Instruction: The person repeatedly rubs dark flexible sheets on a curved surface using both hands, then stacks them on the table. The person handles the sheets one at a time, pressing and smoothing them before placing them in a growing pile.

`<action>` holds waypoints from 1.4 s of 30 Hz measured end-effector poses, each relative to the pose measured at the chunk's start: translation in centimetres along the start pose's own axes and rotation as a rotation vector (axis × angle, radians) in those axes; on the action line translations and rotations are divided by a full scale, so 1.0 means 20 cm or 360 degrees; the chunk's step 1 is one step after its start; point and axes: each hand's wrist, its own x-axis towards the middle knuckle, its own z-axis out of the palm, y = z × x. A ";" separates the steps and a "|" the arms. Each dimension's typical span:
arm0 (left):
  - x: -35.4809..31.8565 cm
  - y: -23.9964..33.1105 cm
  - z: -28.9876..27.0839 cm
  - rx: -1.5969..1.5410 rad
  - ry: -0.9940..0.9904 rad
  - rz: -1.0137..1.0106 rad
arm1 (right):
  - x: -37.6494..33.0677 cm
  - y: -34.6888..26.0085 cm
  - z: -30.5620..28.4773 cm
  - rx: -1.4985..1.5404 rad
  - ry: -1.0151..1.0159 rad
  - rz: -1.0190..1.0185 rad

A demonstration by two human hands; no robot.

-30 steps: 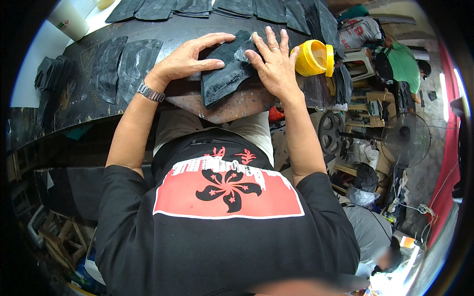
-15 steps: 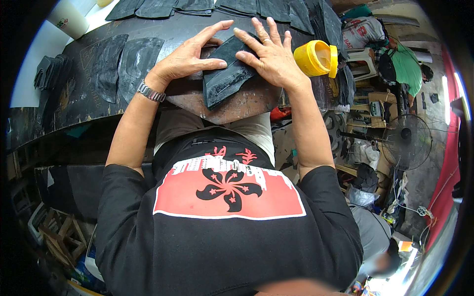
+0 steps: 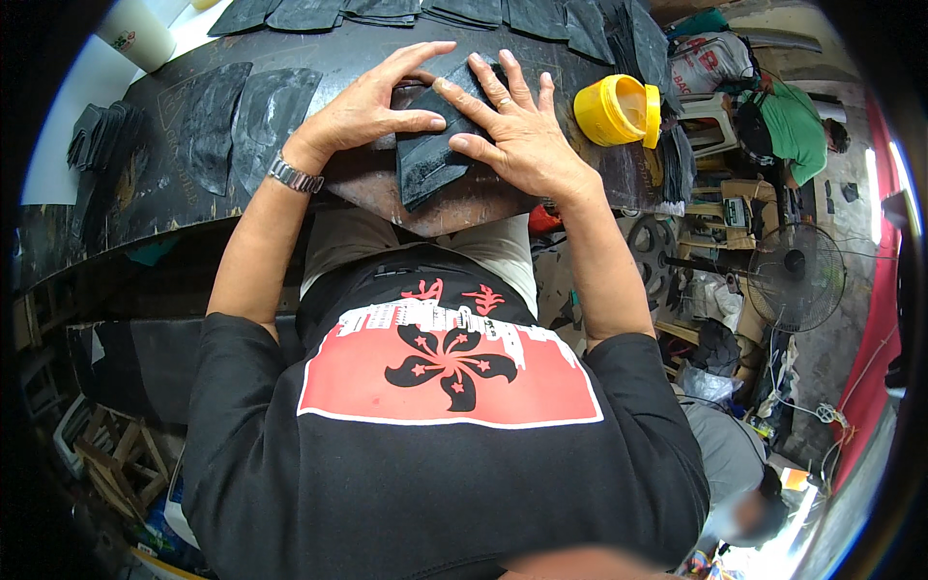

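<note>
A black, leather-like flat piece [image 3: 420, 174] lies at the table's near edge, with a folded or layered flap slanting across it. Spread over its right side is my right hand [image 3: 522, 135], fingers apart and palm down. My left hand [image 3: 362, 111] curves around the piece's left side, its thumb resting on the surface and the fingers held apart from the thumb. Part of the piece is hidden under my right hand. An open yellow tub [image 3: 611, 111] with pale contents sits to the right of my right hand.
Two dusty black pieces [image 3: 213, 126] lie on the dark table [image 3: 164, 217] at left, beside a stack of black strips [image 3: 97, 140]. More black pieces [image 3: 382, 10] line the far edge. A white cylinder [image 3: 135, 34] stands far left. Two people work at right, near a fan [image 3: 795, 275].
My right hand has slid left and slightly toward me over the black piece. My left hand stays nearly in place.
</note>
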 end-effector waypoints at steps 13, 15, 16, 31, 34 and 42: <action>-0.21 0.10 0.04 0.0289 0.0338 -0.0156 | 0.03 -0.14 0.01 -0.0011 -0.0002 -0.0158; -0.21 0.11 0.02 0.0346 0.0338 -0.0152 | 0.03 -0.15 0.02 0.0040 0.0044 -0.0199; -0.21 0.12 0.01 0.0318 0.0321 -0.0128 | 0.02 -0.16 0.02 0.0038 0.0044 -0.0194; 0.09 0.05 -0.14 0.0667 -0.0280 0.0207 | -0.04 -0.23 0.00 -0.0074 0.0049 -0.0037; 0.11 0.01 -0.15 0.0654 -0.0280 0.0129 | -0.07 -0.25 -0.03 -0.0073 0.0069 -0.0115; 0.18 -0.05 -0.18 0.0714 -0.0468 0.0240 | 0.03 -0.24 -0.06 -0.0369 0.0275 -0.0158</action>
